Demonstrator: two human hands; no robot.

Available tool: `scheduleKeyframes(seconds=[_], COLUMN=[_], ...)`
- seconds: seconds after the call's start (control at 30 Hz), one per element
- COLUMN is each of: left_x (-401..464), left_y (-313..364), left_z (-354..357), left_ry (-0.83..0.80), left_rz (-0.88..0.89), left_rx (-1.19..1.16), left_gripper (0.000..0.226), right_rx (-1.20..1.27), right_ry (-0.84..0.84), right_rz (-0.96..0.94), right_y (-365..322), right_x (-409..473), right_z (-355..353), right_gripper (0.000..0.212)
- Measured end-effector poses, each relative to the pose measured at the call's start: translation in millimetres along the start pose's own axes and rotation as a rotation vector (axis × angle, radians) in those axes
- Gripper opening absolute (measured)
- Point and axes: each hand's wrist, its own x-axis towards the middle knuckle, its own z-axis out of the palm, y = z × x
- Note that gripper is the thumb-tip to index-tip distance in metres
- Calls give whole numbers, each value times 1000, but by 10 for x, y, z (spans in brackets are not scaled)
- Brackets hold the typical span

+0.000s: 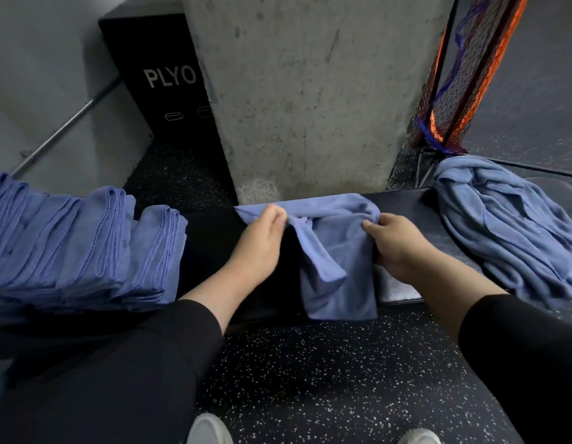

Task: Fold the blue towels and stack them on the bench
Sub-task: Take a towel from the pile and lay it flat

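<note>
Both hands work one blue towel (337,251) that lies rumpled across the middle of the black padded bench (416,203), its lower part hanging over the near edge toward the speckled floor (326,373). The left hand (262,241) has its fingers curled, thumb and fingertips pinching the towel's upper left corner just beside the stitched hem. The right hand (396,245) grips the towel's right edge, thumb on top of the cloth and the other fingers tucked beneath it, so how tightly they close cannot be told. Between the two hands the cloth bunches into loose folds. On the left end of the bench sit stacks of folded towels (76,248), neat piles set side by side with their stitched edges showing. On the right end a heap of unfolded towels (508,225) sprawls, part of it spilling over the bench edge. Behind the bench stands a concrete pillar (310,91), with a black plyo box (162,88) to its left and orange and blue netting (451,100) to its right. Black sleeves cover both forearms, and two light shoe tips show at the bottom of the view.
</note>
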Motion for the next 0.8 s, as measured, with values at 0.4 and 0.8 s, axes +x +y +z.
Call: scheduleKeyframes(seconds=[0.4, 0.8], left_x=[-233, -349], left_y=[-99, -19], left_z=[-367, -214], left_ry=[-324, -277], left_rz=[-111, 68], left_rx=[557, 688], left_gripper=[39, 30], right_rx=[-1118, -1222], right_ry=[57, -279], right_rz=[-514, -571], right_y=[130, 358], right_x=[-204, -363], right_z=[-201, -329], right_gripper=[28, 35])
